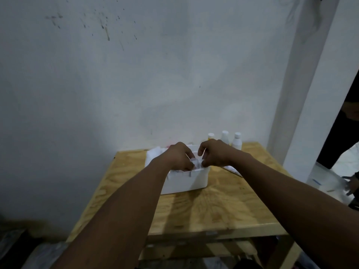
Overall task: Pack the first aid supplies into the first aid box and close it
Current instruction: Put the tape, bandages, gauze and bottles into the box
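Entry, head view only. All places are taken from the white rectangular plastic first aid box, which sits open-topped on the pale plywood table.

- The left hand and right hand are both directly over the box.
- Fingers are curled in, and the tips of each hand pinch a small pale half-clear object between them, just above the box's rim.

Step in hand, as I read it: seating this piece inside the box. Notes for doing it well:
- Lower it straight down.
- Free one hand first while the other steadies it.
- Tuck it against a wall of the box, leaving room for the three white plastic bottles standing behind the box.
- Leave room too for the flat white packet with red print just right of the box, partly under the right wrist.

Not resolved from here:
- The box's inside is covered by both hands, so I cannot tell what is already packed.
- The pinched object is blurred and I cannot identify it.
- A white shape beyond the hands, behind the box, may be a raised lid; unconfirmed.
- The crumpled white material behind and left of the box is unidentified
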